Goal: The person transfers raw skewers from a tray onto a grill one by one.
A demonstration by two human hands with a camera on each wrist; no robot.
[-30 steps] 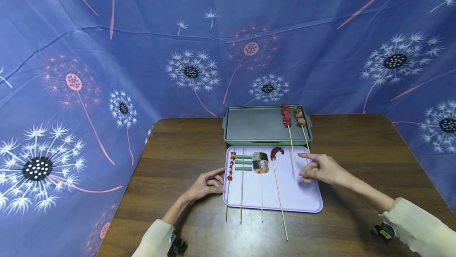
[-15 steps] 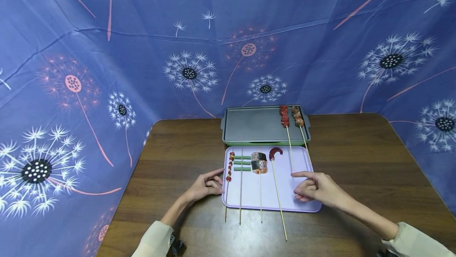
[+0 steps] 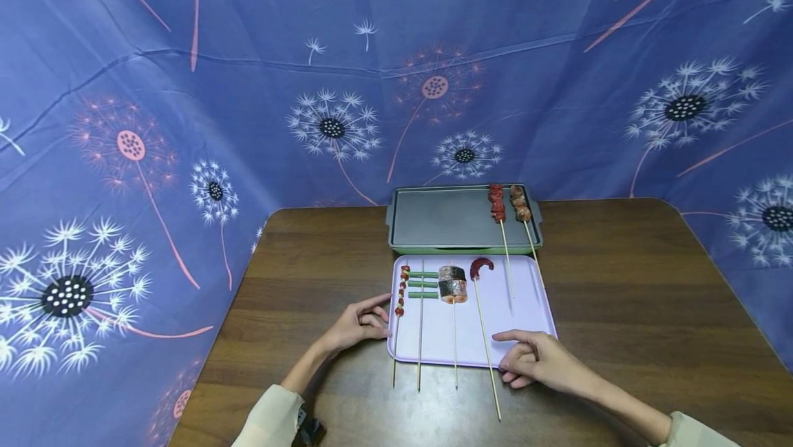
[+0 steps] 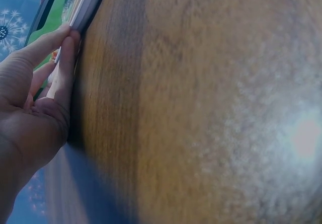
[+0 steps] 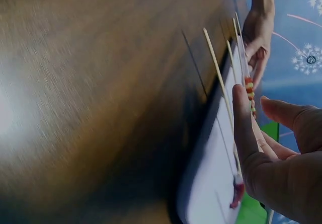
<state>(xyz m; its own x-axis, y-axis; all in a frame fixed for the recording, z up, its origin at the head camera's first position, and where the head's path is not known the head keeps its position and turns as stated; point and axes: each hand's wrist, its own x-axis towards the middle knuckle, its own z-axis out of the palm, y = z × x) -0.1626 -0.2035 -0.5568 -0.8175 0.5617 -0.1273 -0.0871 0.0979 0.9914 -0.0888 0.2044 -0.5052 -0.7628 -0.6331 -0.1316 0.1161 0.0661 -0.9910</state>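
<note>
My left hand (image 3: 356, 323) rests at the left rim of a light purple tray (image 3: 526, 323), its fingertips touching the edge. Close to that rim lies a thin skewer of small red and yellow pieces (image 3: 401, 292). Beside it are a skewer through several green stalks (image 3: 423, 284) and one with a dark-skinned fish-like chunk (image 3: 453, 283). Further right is a skewer with a curled dark red piece (image 3: 480, 267). Its stick passes just left of my right hand (image 3: 537, 361), which hovers over the tray's front right edge, index finger extended, holding nothing.
Behind the tray stands a grey griddle pan (image 3: 440, 216) with a green base. A red meat skewer (image 3: 497, 202) and a brown meat skewer (image 3: 520, 203) lie on its right side, their sticks reaching over the tray. Blue dandelion-print cloth (image 3: 260, 109) hangs behind the wooden table (image 3: 626, 275).
My right hand has moved from the red meat skewer's stick towards the tray's front edge and slightly left. The left hand and all the skewers have stayed in place.
</note>
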